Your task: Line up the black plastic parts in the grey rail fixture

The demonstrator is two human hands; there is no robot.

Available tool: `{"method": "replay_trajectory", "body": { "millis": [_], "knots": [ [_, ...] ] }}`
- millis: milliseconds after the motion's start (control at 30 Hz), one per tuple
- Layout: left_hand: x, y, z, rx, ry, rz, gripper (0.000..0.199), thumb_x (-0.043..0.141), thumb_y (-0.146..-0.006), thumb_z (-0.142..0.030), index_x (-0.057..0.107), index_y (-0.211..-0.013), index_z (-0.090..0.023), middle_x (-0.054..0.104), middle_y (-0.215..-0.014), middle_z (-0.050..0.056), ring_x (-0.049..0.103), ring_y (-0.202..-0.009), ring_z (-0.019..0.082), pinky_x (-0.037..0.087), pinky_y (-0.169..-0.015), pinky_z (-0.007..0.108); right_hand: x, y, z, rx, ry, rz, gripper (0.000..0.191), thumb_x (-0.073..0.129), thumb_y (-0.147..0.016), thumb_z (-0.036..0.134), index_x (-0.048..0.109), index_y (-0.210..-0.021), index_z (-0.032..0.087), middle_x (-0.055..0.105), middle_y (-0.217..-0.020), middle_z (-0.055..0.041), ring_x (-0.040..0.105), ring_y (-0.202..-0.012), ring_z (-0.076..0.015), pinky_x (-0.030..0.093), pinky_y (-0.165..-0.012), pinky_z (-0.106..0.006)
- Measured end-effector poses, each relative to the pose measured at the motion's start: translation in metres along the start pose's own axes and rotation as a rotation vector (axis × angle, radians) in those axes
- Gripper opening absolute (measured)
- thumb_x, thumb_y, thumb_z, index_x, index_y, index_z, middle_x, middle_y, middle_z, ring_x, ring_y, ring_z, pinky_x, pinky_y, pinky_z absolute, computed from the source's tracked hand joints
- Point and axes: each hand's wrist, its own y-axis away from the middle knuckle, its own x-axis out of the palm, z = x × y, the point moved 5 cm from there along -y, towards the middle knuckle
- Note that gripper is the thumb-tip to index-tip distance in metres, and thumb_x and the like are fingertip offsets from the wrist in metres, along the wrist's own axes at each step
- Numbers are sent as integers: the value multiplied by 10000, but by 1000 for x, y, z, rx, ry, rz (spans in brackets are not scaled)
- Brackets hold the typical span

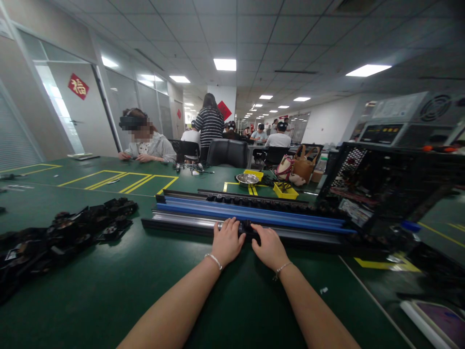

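My left hand [228, 241] rests over the near side of a long rail assembly, its fingers curled on a small black part [247, 225]. From the other side, my right hand [269, 246] closes its thumb and fingers on the same part's right end. The part lies along a silver-and-black rail [181, 221], and my fingers hide much of it. Just behind runs a long blue rail [254, 212], parallel to the table's edge. Further back is a dark rail carrying a row of black pieces [250, 199].
Many black parts [69, 232] are heaped on the green table at left. An opened computer case [381, 179] stands at right. Beyond the rails are a metal bowl [247, 179] and a yellow tray [286, 190]. A person [152, 140] sits across the table at left.
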Motion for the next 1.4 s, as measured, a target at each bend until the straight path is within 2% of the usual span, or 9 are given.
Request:
{"method": "replay_trajectory", "body": {
  "millis": [167,467,667,767,867,1033,1400],
  "knots": [
    [3,-5,-7,-69,-3,-47,434,324,-900,-456,539,-1208,-238,504,-1331,98,384,-1235,299,194,-1019,626,1,0,1,6,15,12,432,476,-762,201,524,-1191,195,637,-1125,-74,557,-1042,-192,330,-991,-384],
    [6,-3,-5,-45,5,-42,459,313,-903,-459,508,-1242,-218,485,-1353,94,374,-1250,296,185,-1033,615,4,0,3,-10,-3,39,469,460,-761,189,505,-1228,191,617,-1165,-83,519,-1110,-198,290,-1025,-399],
    [6,3,-3,3,67,-3,515,390,-884,-403,359,-1360,-208,499,-1340,93,384,-1260,250,167,-1079,543,4,1,3,-5,-12,48,486,450,-761,188,492,-1245,189,601,-1194,-82,505,-1130,-197,268,-1042,-406],
    [3,5,-8,58,99,22,573,432,-867,-402,279,-1401,-259,494,-1345,74,408,-1240,239,166,-1075,546,6,1,2,1,-14,53,495,449,-759,187,483,-1253,188,594,-1205,-81,504,-1132,-197,253,-1053,-414],
    [1,6,-13,95,78,49,567,448,-860,-407,278,-1397,-334,453,-1381,56,412,-1233,249,187,-1055,561,7,1,1,6,-7,63,478,452,-753,186,497,-1229,175,599,-1194,-95,506,-1131,-204,243,-1057,-420],
    [1,6,-15,87,20,93,595,463,-855,-411,246,-1408,-371,412,-1408,70,400,-1237,261,199,-1043,560,6,2,2,10,-5,93,480,453,-755,196,494,-1232,161,619,-1158,-97,523,-1107,-197,226,-1065,-408],
    [3,6,-14,85,-17,85,666,489,-828,-377,201,-1426,-336,389,-1421,85,365,-1261,253,200,-1045,539,7,2,2,-6,12,134,514,453,-750,215,473,-1263,197,604,-1196,-73,515,-1104,-189,186,-1072,-400]
  ]
}}
